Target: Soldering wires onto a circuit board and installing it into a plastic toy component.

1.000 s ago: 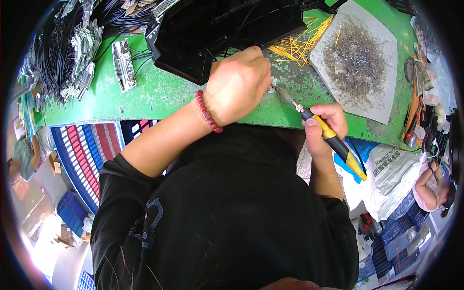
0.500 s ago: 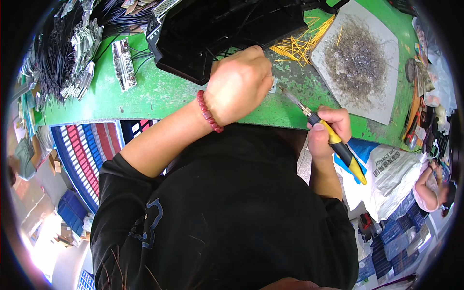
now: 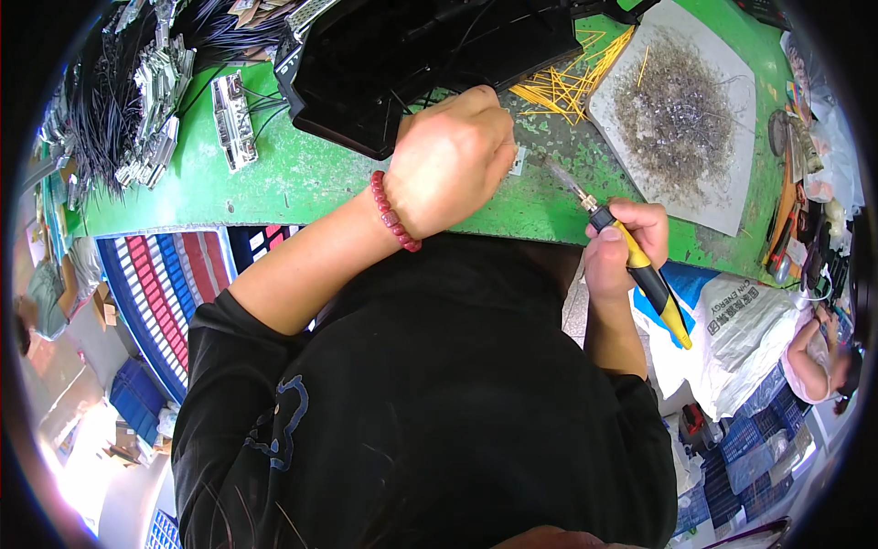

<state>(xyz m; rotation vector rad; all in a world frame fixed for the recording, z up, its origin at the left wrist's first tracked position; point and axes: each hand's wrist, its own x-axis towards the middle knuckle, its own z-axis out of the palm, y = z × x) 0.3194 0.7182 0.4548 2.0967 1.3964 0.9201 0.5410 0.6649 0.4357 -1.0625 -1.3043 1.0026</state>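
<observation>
My right hand (image 3: 629, 240) grips a yellow and black soldering iron (image 3: 660, 297), its metal tip pointing up and left over the green bench. Fingers curled and closed, my left hand (image 3: 457, 160) rests at the bench near the front edge of a large black plastic housing (image 3: 430, 64). What those fingers hold is hidden beneath the hand. A small whitish piece (image 3: 518, 161) shows right beside it, and the iron's tip stays apart from that piece.
Thin yellow sticks (image 3: 567, 87) lie behind my left hand. A pale board (image 3: 732, 174) covered with dark debris is at right. One silvery metal part (image 3: 234, 123) with black wires lies left, near piled similar parts (image 3: 151, 110). A white bag (image 3: 732, 339) hangs below the bench.
The soldering iron has shifted slightly right, its tip farther from my left hand. My left hand has hardly moved; the black housing has moved slightly.
</observation>
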